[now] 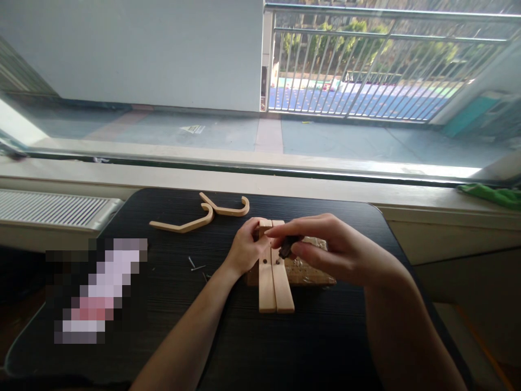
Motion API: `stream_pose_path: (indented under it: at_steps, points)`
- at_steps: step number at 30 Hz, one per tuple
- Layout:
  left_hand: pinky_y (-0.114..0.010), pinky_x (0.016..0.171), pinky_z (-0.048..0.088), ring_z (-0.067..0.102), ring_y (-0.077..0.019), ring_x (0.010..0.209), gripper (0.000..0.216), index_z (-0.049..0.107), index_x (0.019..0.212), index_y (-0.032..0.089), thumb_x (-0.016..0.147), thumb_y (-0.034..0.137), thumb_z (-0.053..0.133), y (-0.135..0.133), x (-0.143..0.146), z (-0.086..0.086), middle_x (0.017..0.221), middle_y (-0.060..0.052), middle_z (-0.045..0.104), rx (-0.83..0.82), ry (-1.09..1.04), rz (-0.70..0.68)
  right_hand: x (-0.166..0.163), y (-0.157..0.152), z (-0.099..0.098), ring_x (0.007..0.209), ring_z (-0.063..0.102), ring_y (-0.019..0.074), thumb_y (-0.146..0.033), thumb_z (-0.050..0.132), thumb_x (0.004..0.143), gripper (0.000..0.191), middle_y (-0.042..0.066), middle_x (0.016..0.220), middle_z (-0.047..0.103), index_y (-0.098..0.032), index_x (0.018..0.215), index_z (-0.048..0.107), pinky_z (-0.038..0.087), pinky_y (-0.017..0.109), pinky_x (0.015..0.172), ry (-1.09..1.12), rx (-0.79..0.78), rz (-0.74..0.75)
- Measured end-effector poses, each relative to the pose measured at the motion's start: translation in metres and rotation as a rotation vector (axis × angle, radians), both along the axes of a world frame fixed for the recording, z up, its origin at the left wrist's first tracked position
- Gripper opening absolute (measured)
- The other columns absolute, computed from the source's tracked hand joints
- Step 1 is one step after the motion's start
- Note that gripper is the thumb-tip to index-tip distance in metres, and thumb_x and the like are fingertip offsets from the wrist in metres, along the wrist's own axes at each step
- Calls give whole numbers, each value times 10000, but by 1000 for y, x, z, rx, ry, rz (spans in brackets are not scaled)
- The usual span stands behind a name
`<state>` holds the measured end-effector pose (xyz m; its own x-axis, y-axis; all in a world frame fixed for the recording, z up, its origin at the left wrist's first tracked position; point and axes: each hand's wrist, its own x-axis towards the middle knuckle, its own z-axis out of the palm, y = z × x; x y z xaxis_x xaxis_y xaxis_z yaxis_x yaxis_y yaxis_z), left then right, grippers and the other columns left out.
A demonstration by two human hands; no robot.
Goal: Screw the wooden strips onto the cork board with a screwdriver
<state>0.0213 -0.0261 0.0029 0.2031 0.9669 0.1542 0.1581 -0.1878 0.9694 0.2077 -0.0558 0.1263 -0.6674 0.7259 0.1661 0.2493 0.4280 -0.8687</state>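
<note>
Two pale wooden slats (pixel 267 293) lie side by side, with dark round holes or fastener heads along their middle. Under them sits a brown block (pixel 309 274), partly covered in shiny clear film or tape. My left hand (pixel 247 247) is closed around the left slat near its far end, its fingertips partly hidden. Above the right slat, my right hand (pixel 325 244) pinches a small dark, rough-looking lump (pixel 287 247) between thumb and fingers. The lump's kind cannot be made out. It is close to a small fastener on the right slat; whether they touch is unclear.
Two bent wooden hook-shaped pieces (pixel 183 224) lie at the back of the black table (pixel 171 336). Several metal screws or nails (pixel 191 264) are scattered left of my left forearm. A pixelated item (pixel 101 293) is at the left. Beyond are a radiator (pixel 57 209) and a window.
</note>
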Motion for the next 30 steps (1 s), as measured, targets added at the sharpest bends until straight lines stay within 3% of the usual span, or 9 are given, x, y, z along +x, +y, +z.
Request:
stream_pose_path:
  at_steps: [10,16,22,30]
  points:
    - [-295,788,471,602,-180,836,92,619,792,163,714,115,615,0,0,0,851,-26,653,11,9,1,-1,1,-2,963,666,182,-220,559,949,311,88,1098,726,-133,1229,662,527,298,826,31,8,11]
    - [-290,789,478,615,-176,829,126,625,812,159,702,99,614,-1,1,4,850,-26,654,-34,-54,-4,-2,1,-1,816,659,153,-229,605,925,262,68,962,736,-132,1147,704,518,266,725,16,35,-27]
    - [-286,793,473,606,-177,843,125,626,815,162,701,111,630,-1,0,4,858,-27,650,-34,-52,-9,-2,2,-3,813,663,164,-249,640,906,265,76,924,735,-115,1121,719,510,275,729,5,70,-82]
    - [-287,766,478,589,-180,823,65,617,812,170,755,185,643,0,0,-2,851,-37,644,-17,-24,-8,0,-3,0,688,617,110,-246,659,898,245,41,844,716,-127,1098,736,468,229,635,-74,225,-151]
